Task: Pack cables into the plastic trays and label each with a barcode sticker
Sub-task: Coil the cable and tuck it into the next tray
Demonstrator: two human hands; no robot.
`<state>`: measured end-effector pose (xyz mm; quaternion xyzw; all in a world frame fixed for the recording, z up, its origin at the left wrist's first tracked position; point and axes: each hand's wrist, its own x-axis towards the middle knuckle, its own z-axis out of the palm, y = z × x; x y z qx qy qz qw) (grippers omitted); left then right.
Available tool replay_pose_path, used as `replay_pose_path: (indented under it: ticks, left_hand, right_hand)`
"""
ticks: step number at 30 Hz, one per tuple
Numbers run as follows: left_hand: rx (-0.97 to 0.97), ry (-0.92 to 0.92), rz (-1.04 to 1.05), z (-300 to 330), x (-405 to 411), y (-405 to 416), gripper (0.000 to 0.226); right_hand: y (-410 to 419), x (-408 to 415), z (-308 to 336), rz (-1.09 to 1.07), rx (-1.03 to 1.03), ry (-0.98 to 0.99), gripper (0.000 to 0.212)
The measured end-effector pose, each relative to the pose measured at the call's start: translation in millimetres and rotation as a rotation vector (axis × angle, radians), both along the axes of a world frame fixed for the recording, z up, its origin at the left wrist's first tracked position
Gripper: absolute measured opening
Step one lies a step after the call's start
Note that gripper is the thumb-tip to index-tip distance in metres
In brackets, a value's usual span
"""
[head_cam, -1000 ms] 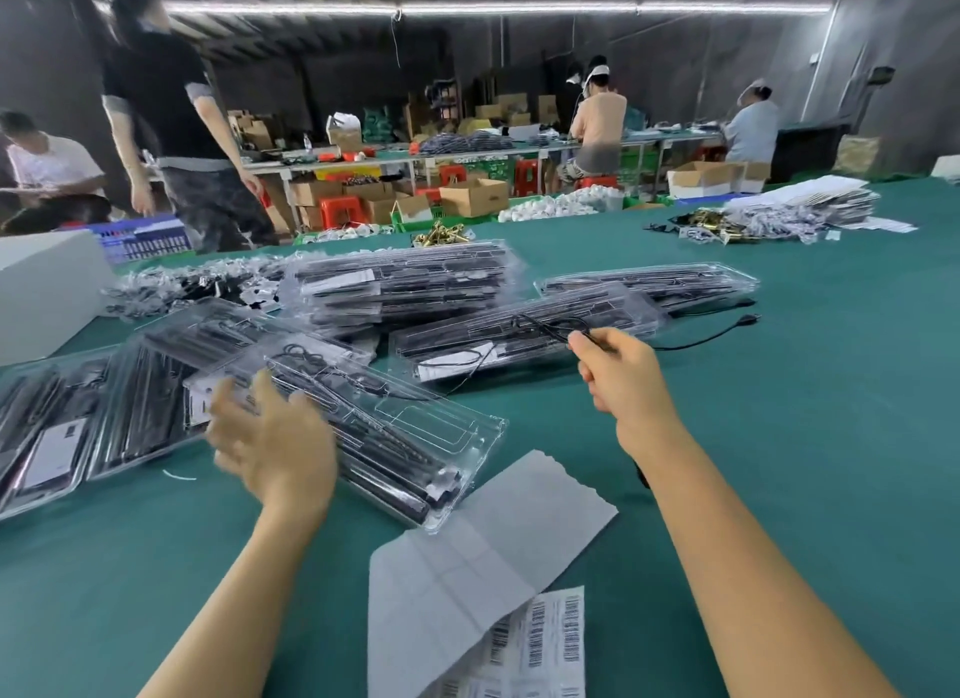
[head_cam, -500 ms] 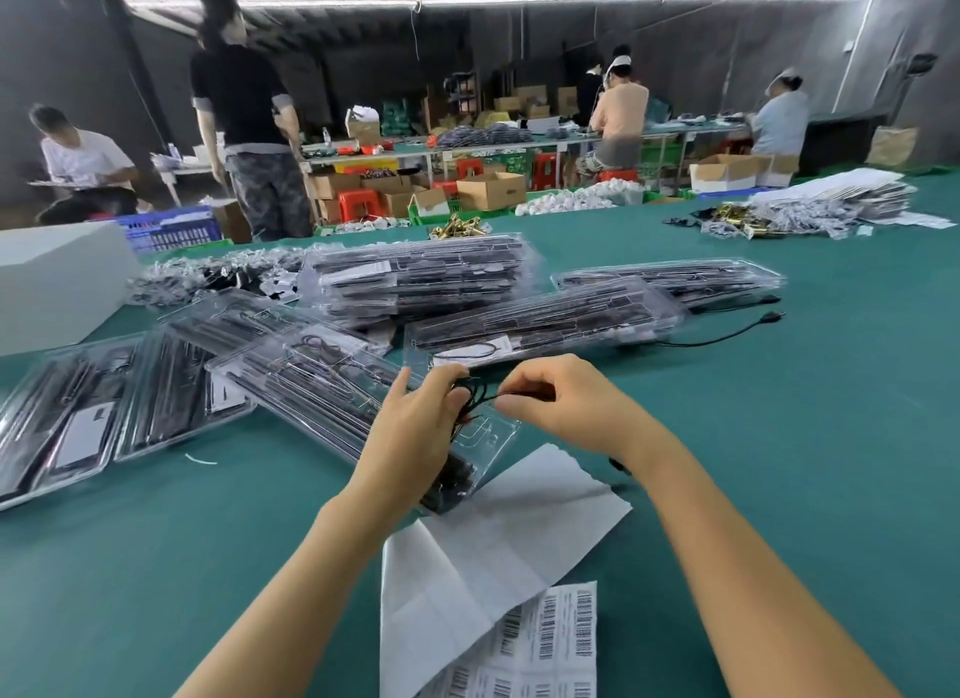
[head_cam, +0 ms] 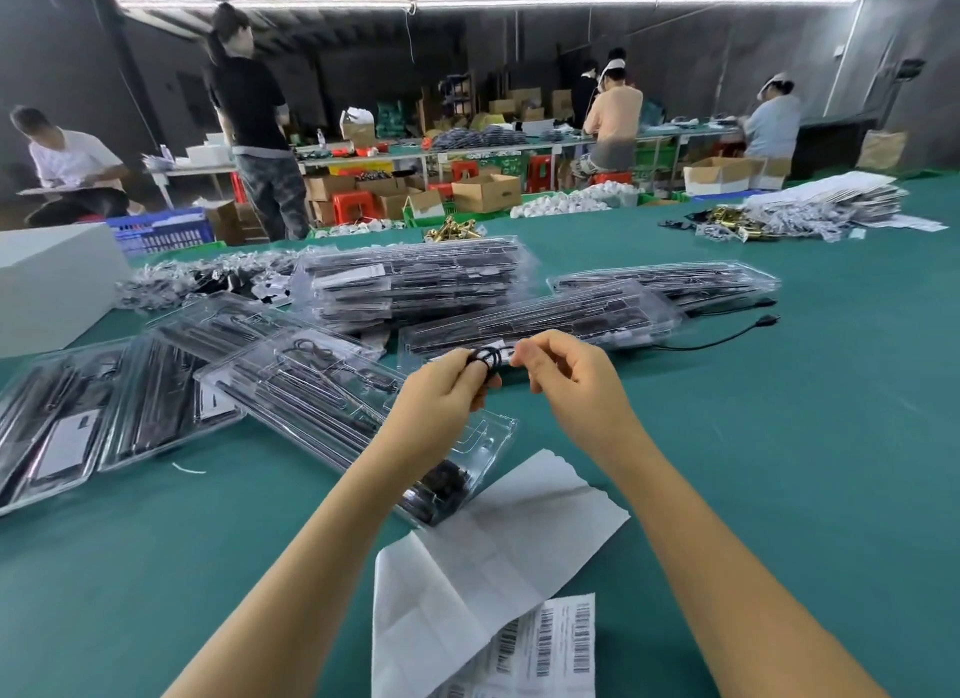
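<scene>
**Q:** What has changed in the last second?

**A:** The right hand (head_cam: 569,380), which had held one end of a black cable (head_cam: 485,357) stretched out over the stacked trays, has drawn in to meet the left hand (head_cam: 441,401). The cable is now wound into a small coil, pinched by the left fingers, while the right thumb and forefinger nip its other side.

**Q:** Where is the coil relative to the open tray (head_cam: 483,440)?

**A:** Held in the air just above that tray's near end, not touching it.

**Q:** What does this imply for the task?

**A:** Coiling appears nearly finished; seating the coil in a tray pocket probably follows. The barcode sticker sheet (head_cam: 550,645), nearer the person than the tray, lies untouched, so labelling remains.
</scene>
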<state>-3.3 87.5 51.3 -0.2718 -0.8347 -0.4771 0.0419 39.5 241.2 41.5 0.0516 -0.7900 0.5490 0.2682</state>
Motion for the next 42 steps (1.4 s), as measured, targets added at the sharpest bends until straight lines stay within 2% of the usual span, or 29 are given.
replay_pose_path:
  ticks: [3, 6, 11, 15, 18, 23, 26, 31, 36, 38, 40, 42]
  left_hand:
    - [0.330, -0.284, 0.027, 4, -9, 12, 0.032]
    - [0.515, -0.392, 0.067, -2, -10, 26, 0.032]
    - [0.517, -0.406, 0.070, -17, -8, 24, 0.029]
    - [0.512, -0.435, 0.010, -24, -8, 15, 0.019]
    - [0.567, -0.424, 0.002, -26, -7, 14, 0.019]
    - [0.641, -0.415, 0.045, -27, -6, 17, 0.018]
    - [0.612, -0.400, 0.063, -27, -9, 17, 0.016]
    - [0.565, -0.419, 0.108, -28, -14, 13, 0.021]
    - [0.491, -0.366, 0.248, -29, -22, 5, 0.024]
    - [0.562, -0.384, 0.271, -26, -27, -1, 0.020]
    - [0.689, -0.470, 0.280, -22, -32, -7, 0.014]
    - [0.823, -0.568, 0.266, -19, -34, -11, 0.013]
  right_hand:
    - [1, -5, -7, -0.089, 0.004, 0.038, 0.022]
    - [-5, -11, -20, -0.241, 0.198, 0.041, 0.025]
    - [-18, -11, -32, -0.456, 0.519, 0.051, 0.027]
    - [-27, -10, -32, -0.519, 0.608, 0.061, 0.024]
    - [-34, -8, -33, -0.532, 0.661, 0.092, 0.022]
    - [-42, -6, -32, -0.605, 0.818, 0.132, 0.015]
    - [-46, -7, -33, -0.635, 0.897, 0.159, 0.013]
    - [-49, -6, -35, -0.605, 0.986, 0.190, 0.024]
    - [-51, -6, -40, -0.417, 0.968, 0.193, 0.047]
    - [-48, -7, -37, -0.302, 0.875, 0.073, 0.035]
    - [-43, -7, -34, -0.171, 0.643, -0.068, 0.024]
    - [-40, -7, -29, -0.048, 0.278, -0.112, 0.020]
